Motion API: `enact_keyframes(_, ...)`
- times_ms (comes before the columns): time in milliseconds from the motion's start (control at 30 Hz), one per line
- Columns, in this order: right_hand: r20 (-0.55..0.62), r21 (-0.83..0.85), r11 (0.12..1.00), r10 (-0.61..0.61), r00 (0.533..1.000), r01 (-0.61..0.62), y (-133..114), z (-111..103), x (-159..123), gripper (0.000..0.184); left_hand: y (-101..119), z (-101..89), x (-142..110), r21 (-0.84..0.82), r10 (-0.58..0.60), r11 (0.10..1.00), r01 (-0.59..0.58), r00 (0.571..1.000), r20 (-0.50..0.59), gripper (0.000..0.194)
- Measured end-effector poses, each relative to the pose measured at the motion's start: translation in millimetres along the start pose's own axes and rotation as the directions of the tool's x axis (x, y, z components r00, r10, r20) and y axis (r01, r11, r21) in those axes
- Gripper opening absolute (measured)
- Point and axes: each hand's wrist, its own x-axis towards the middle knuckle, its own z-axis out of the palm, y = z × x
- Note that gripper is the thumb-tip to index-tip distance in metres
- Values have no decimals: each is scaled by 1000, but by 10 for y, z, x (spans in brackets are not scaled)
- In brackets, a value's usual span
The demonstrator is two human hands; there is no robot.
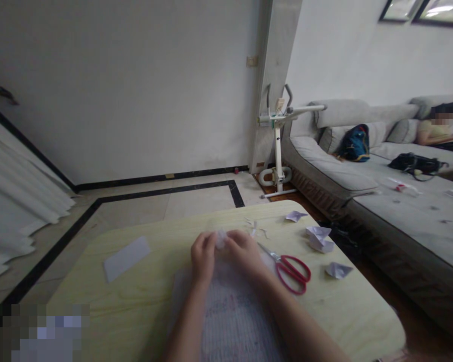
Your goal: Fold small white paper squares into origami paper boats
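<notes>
A small piece of white paper (221,239) is pinched between my two hands, above the far part of the table. My left hand (204,255) closes on its left side, and my right hand (245,251) grips the right side; motion blurs its exact shape. Beneath my forearms lies a written, lined sheet (230,317). To the right of my right hand rest scissors with red handles (295,274), their blades pointing toward thin paper scraps (254,229). Folded paper pieces (319,239) sit along the table's right side.
A white paper strip (127,259) lies on the left of the wooden table (109,311). Beyond the right edge are a grey sofa (332,176) with bags and a seated person (440,128). White exercise equipment (278,151) stands near the wall.
</notes>
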Motion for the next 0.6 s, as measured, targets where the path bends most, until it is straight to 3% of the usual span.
enact_keyframes(233, -68, 21, 996, 91, 993, -90, -18, -13, 23, 13, 51, 13, -32, -8, -14, 1000, 15, 998, 60, 22)
enact_keyframes(600, -37, 29, 993, 116, 993, -115, 0, -34, 46, 19, 46, 25, -34, -23, -33, 999, 34, 998, 48, 27)
